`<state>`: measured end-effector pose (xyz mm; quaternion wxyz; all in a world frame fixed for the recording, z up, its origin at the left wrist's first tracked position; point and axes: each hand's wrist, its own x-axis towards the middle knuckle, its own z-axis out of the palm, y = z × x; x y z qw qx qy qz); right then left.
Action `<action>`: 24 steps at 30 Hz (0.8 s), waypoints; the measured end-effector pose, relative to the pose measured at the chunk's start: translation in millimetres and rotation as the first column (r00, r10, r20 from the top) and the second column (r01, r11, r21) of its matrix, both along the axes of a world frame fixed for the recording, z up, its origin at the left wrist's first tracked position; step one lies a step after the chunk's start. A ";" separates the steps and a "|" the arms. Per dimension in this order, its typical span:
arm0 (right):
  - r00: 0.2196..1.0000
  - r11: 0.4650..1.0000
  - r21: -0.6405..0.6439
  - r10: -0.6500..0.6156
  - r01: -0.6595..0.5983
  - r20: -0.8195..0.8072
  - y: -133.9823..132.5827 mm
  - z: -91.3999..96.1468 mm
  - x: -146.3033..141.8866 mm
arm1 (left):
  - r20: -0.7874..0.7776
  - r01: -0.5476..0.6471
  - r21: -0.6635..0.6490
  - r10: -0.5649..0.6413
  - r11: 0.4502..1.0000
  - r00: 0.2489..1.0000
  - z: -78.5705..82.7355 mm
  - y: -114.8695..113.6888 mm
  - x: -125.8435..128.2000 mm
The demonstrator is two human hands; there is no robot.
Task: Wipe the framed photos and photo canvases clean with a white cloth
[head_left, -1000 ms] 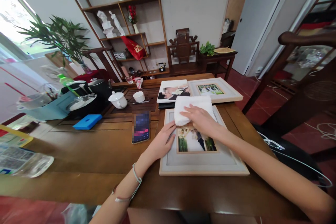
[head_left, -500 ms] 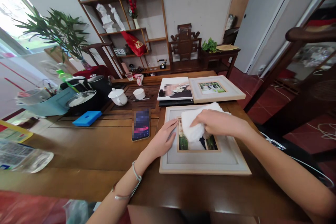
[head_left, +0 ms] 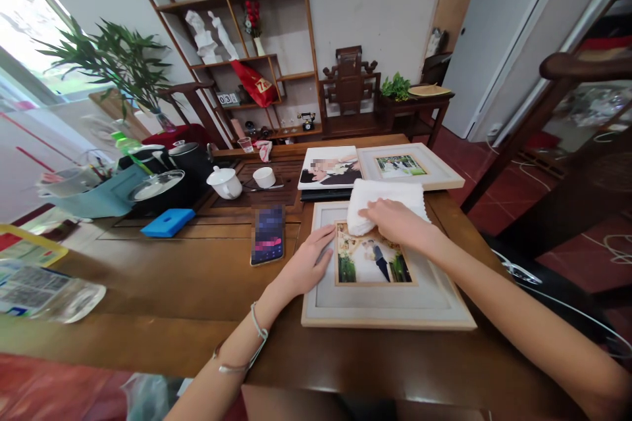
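Observation:
A light wooden picture frame (head_left: 385, 316) with a pale mat lies flat on the table. Inside it is a small photo (head_left: 374, 260) of a couple outdoors. My left hand (head_left: 312, 262) rests on the frame's left side, its fingers stretched out toward the photo's edge. Over the upper part of the frame, my right hand (head_left: 395, 220) grips a folded white cloth (head_left: 388, 194). The cloth hides the far part of the frame and touches the upper edge of the photo. The right fingertips are partly sunk in the cloth.
Behind lie a second framed photo (head_left: 434, 168) and a photo album (head_left: 330, 171). To the left are a phone (head_left: 267, 237), a blue box (head_left: 168, 222), a white lidded bowl (head_left: 224, 183), a small white cup (head_left: 264, 177) and a clear bottle (head_left: 54, 296).
My right hand has moved the white cloth up and away from the photo's middle to the frame's far side, uncovering the picture. My left hand stays in place.

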<state>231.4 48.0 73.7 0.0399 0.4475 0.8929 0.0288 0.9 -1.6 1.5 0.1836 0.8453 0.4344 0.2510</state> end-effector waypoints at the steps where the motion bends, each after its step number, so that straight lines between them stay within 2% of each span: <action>1: 1.000 0.999 -0.038 0.018 -0.018 -0.004 -4.9 1.6 -1.1 | 0.000 0.003 0.005 -0.003 1.000 1.000 -0.2 0.0 -0.2; 5: 0.992 0.973 -0.198 0.114 -0.121 -0.045 -31.3 19.4 -2.9 | -0.005 0.008 0.027 -0.008 1.000 1.000 -1.0 0.0 -0.4; 8: 0.984 0.904 -0.391 0.150 -0.174 -0.092 -46.3 37.7 1.2 | -0.016 0.004 0.023 -0.003 1.000 1.000 -0.8 -0.3 0.2; 9: 0.982 0.890 -0.417 0.147 -0.182 -0.116 -48.1 42.9 4.0 | -0.020 0.002 0.021 -0.002 1.000 1.000 -0.6 -0.4 0.4; 11: 0.981 0.914 -0.370 0.114 -0.164 -0.154 -45.6 49.7 11.1 | -0.024 -0.002 0.018 0.002 1.000 1.000 -0.5 -0.7 0.7; 14: 0.989 0.990 -0.141 -0.028 0.007 -0.146 -28.6 48.1 22.3 | -0.014 -0.001 0.023 0.001 1.000 1.000 -0.3 -1.0 0.5; 17: 0.980 0.980 0.038 -0.191 0.194 -0.060 -6.1 34.5 28.9 | -0.002 0.006 0.034 -0.006 0.999 1.000 0.4 -1.1 -0.2; 20: 0.974 0.973 0.051 -0.226 0.224 0.032 7.7 19.4 28.6 | 0.003 0.004 0.029 -0.004 1.000 1.000 1.4 -0.9 -0.3; 24: 0.983 0.986 -0.017 -0.166 0.168 0.072 5.2 12.3 21.3 | 0.003 0.006 0.014 -0.006 1.000 1.000 2.6 -0.3 0.0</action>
